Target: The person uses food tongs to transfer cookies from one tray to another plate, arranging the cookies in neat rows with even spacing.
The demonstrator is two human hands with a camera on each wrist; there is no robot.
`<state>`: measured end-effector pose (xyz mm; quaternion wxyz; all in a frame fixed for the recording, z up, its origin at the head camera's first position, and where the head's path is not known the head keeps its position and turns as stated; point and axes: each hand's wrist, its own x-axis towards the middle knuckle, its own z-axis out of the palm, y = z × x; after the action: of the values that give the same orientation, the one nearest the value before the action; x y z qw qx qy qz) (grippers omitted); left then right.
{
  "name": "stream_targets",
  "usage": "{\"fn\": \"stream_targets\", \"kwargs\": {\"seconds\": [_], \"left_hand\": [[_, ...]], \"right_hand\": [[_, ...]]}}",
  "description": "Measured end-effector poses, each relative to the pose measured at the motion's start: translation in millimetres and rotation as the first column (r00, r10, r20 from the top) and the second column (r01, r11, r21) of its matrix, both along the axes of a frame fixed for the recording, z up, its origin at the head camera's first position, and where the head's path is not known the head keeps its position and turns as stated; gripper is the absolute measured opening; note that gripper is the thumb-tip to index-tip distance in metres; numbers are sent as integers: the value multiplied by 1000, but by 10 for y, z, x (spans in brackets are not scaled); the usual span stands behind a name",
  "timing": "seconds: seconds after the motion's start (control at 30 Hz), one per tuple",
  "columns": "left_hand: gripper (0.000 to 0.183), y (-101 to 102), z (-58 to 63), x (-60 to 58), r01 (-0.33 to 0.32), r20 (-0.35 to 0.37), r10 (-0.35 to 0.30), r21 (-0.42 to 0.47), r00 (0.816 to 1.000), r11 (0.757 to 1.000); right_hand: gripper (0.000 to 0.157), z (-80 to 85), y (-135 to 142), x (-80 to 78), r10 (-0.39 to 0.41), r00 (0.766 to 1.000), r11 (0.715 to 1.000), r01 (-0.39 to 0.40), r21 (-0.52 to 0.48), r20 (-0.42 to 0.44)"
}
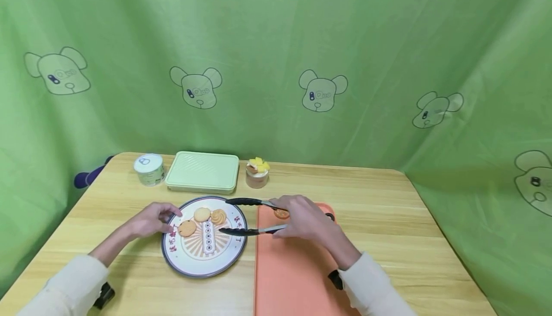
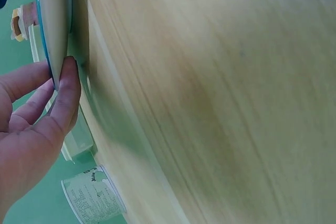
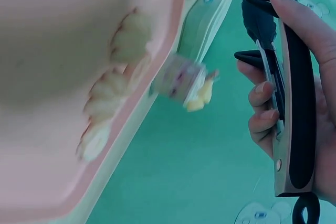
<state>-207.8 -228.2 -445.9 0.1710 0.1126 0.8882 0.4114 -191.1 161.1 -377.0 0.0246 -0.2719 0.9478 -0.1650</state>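
Note:
My left hand pinches the left rim of a white plate with a dark blue edge. In the left wrist view, the thumb lies on one face of the plate, other fingers on the opposite face. Three cookies sit on the plate: a swirled one, a pale round one and a browner one. My right hand grips metal tongs with black tips. The tips are spread apart over the plate's right side, near the swirled cookie, with nothing visibly held.
A coral tray lies right of the plate, under the right hand. Several scalloped pieces show along its edge. Behind stand a paper tub, a pale green lidded box and a dessert cup. Green curtain encloses the table.

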Motion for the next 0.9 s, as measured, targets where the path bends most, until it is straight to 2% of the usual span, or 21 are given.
{"fn": "stream_targets", "kwargs": {"seconds": [0.23,0.37,0.53,0.9], "left_hand": [[40,-6,-9,-10,-1,3,1,2,1000,1000],[40,-3,-11,-10,2,4,-2,2,1000,1000],[40,-11,0,-8,4,2,-4,-3,1000,1000],[40,-9,3,-5,6,9,-6,11,1000,1000]], "right_hand": [[77,-23,353,14,4,998,1000,-3,9,-67],[77,-50,533,36,-9,1000,1000,10,19,-23],[74,-80,693,83,-77,995,996,74,48,60],[76,-139,958,154,-136,987,989,130,70,91]]}}
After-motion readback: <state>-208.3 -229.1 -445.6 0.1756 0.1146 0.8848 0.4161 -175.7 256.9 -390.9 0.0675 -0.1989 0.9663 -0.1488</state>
